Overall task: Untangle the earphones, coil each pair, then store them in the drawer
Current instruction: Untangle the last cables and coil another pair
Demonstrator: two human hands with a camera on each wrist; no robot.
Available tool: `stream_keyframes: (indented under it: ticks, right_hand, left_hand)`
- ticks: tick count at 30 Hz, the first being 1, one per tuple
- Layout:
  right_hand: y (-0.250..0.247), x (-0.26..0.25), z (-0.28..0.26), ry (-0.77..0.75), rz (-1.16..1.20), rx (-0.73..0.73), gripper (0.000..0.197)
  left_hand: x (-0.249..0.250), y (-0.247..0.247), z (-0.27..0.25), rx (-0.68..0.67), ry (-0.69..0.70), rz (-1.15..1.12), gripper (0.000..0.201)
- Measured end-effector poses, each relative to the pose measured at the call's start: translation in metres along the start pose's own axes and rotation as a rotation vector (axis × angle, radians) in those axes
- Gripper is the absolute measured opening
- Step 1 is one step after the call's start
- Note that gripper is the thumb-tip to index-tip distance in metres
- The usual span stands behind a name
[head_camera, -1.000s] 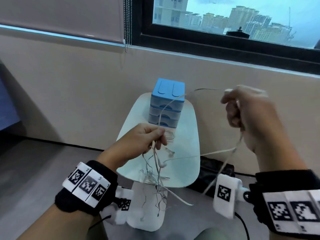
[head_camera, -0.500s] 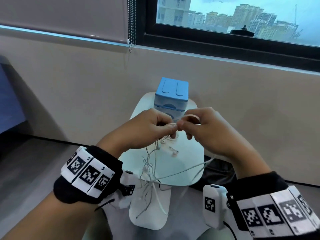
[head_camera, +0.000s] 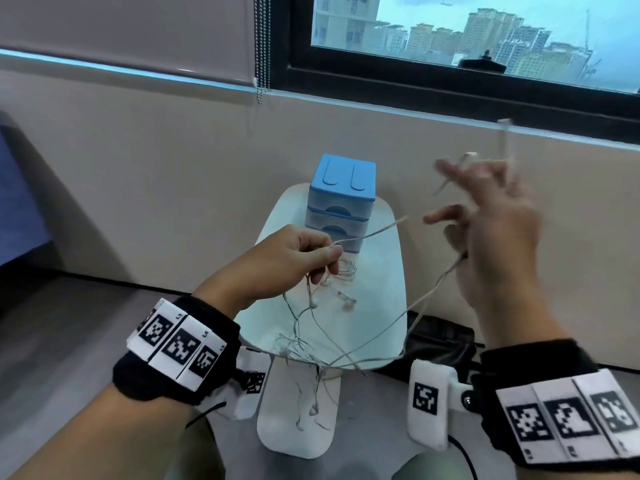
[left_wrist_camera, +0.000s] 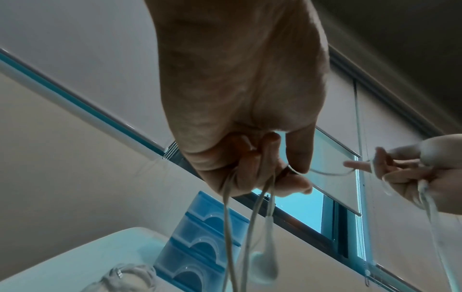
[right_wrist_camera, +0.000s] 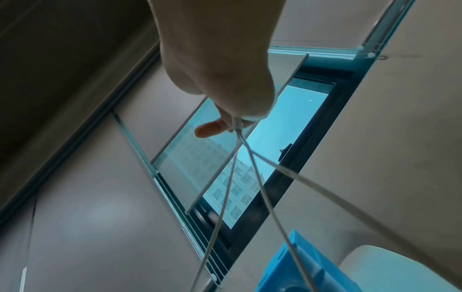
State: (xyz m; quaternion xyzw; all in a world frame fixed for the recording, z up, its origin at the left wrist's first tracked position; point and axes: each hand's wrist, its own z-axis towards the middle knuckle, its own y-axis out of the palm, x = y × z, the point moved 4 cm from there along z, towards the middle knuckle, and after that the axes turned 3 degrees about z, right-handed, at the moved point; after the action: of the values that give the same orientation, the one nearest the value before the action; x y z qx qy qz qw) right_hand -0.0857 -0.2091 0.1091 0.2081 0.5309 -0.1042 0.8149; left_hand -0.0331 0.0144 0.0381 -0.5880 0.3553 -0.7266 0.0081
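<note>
A: While the white side table (head_camera: pixel 388 327) and the blue drawer unit (head_camera: pixel 341 199) sit by the wall with every drawer shut, the hands are apart; half a second ago they were knuckle to knuckle in front of that unit.

B: Yes; the right hand (head_camera: pixel 498 233) has swung up and out toward the window sill, blurred with speed; its fingers are splayed rather than closed, yet cord runs from it, so I'd say strands are caught over or between the fingers; the right wrist view shows cords gathered at the hand's underside and fanning down, though how the fingers hold them I cannot tell exactly.

A: And the left hand (head_camera: pixel 284 263)?

B: It has kept its place above the table; thumb and curled fingers pinch a bunch of the tangled earphones (head_camera: pixel 311 341), which hang from that fist down past the table's near edge; the left wrist view shows two earbuds dangling just under the fingers.

A: So one cord is being drawn out of the knot?

B: That's my reading; a single strand (head_camera: pixel 374 230) stretches between the two hands, and a longer loop sags from the right hand down to the snarl; the pull looks like a repeat of the one a second back.

A: Then we're early.

B: Very; nothing is coiled in hand; a small looped bundle (head_camera: pixel 346 270) lies on the table by the unit, perhaps one finished pair, though I can't be sure.
</note>
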Motion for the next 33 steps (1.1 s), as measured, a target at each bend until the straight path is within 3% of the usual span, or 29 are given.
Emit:
stream_keyframes:
  ticks: [4, 6, 7, 9, 13, 16, 23, 27, 33]
  right_hand:
    - [0.036, 0.028, -0.02, 0.148, -0.244, -0.491, 0.009]
    - [0.041, 0.043, -0.024, 0.113, -0.478, -0.671, 0.009]
    - [0.039, 0.047, -0.023, 0.066, -0.579, -0.69, 0.012]
    - [0.03, 0.046, -0.014, -0.005, -0.63, -0.574, 0.024]
    - [0.004, 0.023, 0.007, 0.006, -0.224, -0.161, 0.029]
    - [-0.012, 0.004, 0.012, -0.032, 0.013, 0.071, 0.027]
    - [-0.052, -0.008, 0.022, -0.168, 0.181, 0.343, 0.026]
    - [-0.051, 0.0, 0.015, -0.087, 0.036, 0.262, 0.026]
    - [-0.016, 0.029, -0.006, 0.034, -0.321, -0.221, 0.022]
  left_hand:
    - [0.019, 0.004, 0.004, -0.022, 0.089, 0.028, 0.033]
    - [0.023, 0.002, 0.004, -0.039, 0.113, 0.027, 0.031]
    - [0.022, 0.0, 0.004, -0.034, 0.111, 0.032, 0.03]
    - [0.016, -0.004, 0.003, -0.019, 0.096, 0.054, 0.026]
    - [-0.004, 0.0, -0.003, -0.078, 0.03, 0.03, 0.026]
    - [-0.014, 0.012, -0.005, -0.154, -0.018, -0.037, 0.028]
    - [-0.031, 0.018, -0.009, -0.155, -0.094, 0.012, 0.03]
    - [-0.024, 0.01, -0.008, -0.057, -0.065, -0.012, 0.033]
    - [0.007, 0.0, -0.005, 0.023, 0.051, 0.014, 0.033]
